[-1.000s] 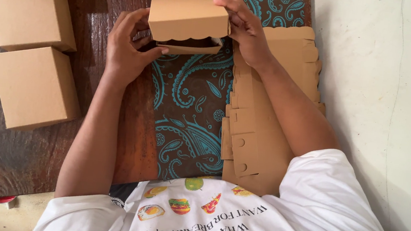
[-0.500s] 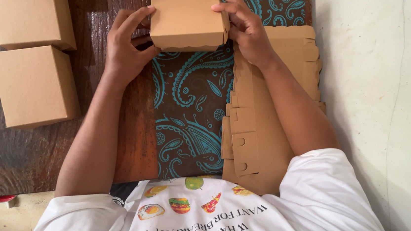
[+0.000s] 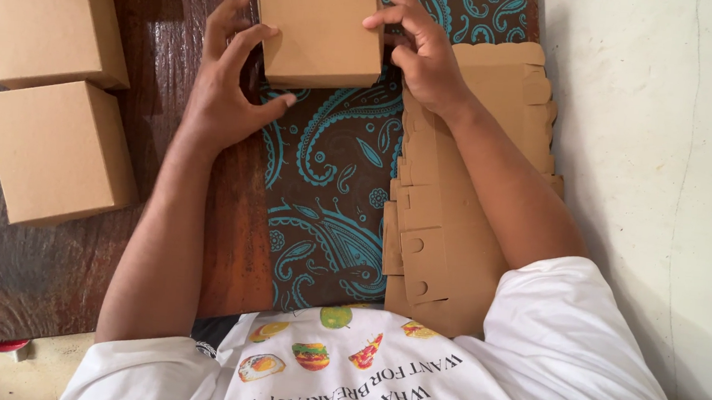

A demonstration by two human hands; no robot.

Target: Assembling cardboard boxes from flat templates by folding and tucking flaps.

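Nearest: white shirt (image 3: 408, 385) with food prints, both forearms running up from it over the table. Left hand (image 3: 226, 94) sits palm-down over the wood table (image 3: 49, 276), fingers spread and curled, index tip touching the left edge of the small box (image 3: 322, 36), thumb tip just below the box's lower left corner; loose contact, not a full grip. Right hand (image 3: 420, 51) comes in from the right, fingers bent, tips pressed on the box's top right edge, thumb against its right side; it has hold of the box. Box is closed, plain brown cardboard, lying over the brown cloth with blue paisley (image 3: 330, 206), between the two hands; contents not visible. Under the right forearm: stack of flat cardboard blanks (image 3: 457, 217), unfolded, scalloped edges, lying partly on the cloth. Left side of the table: two finished boxes (image 3: 55, 152), both closed, one just above the other, well apart from the hands; the upper box (image 3: 46, 14) is cut off by the frame.
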